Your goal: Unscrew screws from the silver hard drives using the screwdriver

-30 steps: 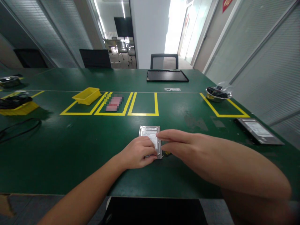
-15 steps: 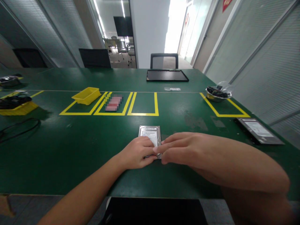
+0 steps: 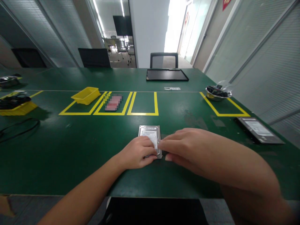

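Yellow tray of cables (image 3: 22, 110): left side of the green table (image 3: 70, 168); its wall probably keeps the black leads bunched.
Loose black cable (image 3: 35, 125): just nearer than that tray, lying on the table.
Second yellow tray (image 3: 86, 97): farther in, over the far part of a taped outline that seems to mark its place.
Pink item (image 3: 114, 103): inside the next outline, pixelated, so I cannot name it.
Left hand (image 3: 139, 153): fingers curled over the hard drive's near-left part, thumb closed in at its near edge; seemingly steadying it.
Hard drive (image 3: 150, 132): near middle, flat on the table, label up, which leaves its top face reachable.
Flat screen panel (image 3: 167, 75): far side, lying flat.
Right hand (image 3: 185, 143): fingers bent together at the drive's right edge, thumb a little apart; I cannot tell whether they grip anything.
Metal bowl (image 3: 217, 98): far right, containing dark cables.
Dark labelled unit (image 3: 260, 129): right, nearer than the bowl, lying flat.
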A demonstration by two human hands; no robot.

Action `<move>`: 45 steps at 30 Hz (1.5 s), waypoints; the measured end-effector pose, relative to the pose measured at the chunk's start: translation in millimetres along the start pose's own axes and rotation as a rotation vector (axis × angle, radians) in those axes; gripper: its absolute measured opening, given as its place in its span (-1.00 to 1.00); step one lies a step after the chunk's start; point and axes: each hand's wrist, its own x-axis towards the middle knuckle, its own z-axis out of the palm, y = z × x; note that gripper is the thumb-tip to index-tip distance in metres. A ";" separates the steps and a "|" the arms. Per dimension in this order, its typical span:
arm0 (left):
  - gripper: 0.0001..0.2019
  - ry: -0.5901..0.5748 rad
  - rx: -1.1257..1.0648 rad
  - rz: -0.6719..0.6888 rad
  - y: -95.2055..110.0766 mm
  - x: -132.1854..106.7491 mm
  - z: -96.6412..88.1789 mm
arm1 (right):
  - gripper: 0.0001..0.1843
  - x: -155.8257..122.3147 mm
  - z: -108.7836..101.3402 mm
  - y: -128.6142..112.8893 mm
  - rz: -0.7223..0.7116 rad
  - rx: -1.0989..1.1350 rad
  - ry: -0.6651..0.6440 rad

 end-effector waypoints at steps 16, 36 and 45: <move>-0.84 -0.005 -0.008 0.015 -0.2 0.9 0.0 | -0.84 0.1 7.8 -1.0 0.117 -0.259 0.171; -0.84 -0.012 -0.034 -0.003 -1.5 0.6 0.1 | -0.89 0.1 5.5 4.1 0.035 -0.100 0.241; -0.83 -0.009 -0.034 -0.011 -2.8 -1.5 1.3 | -0.80 -3.9 -4.2 0.9 -0.008 0.080 0.090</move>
